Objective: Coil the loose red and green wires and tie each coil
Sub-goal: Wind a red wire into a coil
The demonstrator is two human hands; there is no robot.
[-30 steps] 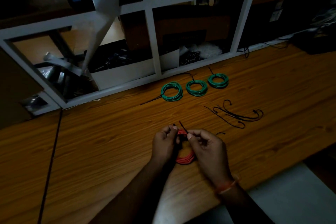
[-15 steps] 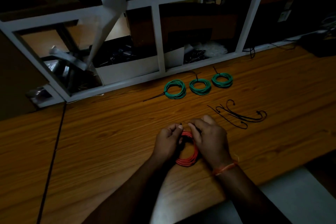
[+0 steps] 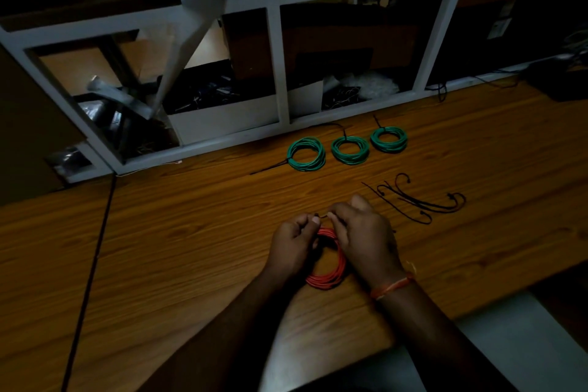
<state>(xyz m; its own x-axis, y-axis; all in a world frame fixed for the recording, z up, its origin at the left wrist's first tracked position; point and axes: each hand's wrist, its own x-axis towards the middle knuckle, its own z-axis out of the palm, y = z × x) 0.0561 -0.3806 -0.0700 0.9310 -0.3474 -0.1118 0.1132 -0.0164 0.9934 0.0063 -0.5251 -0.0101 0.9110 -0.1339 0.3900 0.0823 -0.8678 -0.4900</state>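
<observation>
Since a second ago both hands have closed in over the red coil, tie tail no longer sticking up. Left hand and right hand each pinch an end of a thin black tie at the coil's top, fingers curled; coil sits on the table between them. Three green coils look tied already. Spare ties lie right. Red tie likely not cinched yet.

Head view, looking down, close over table.
</observation>
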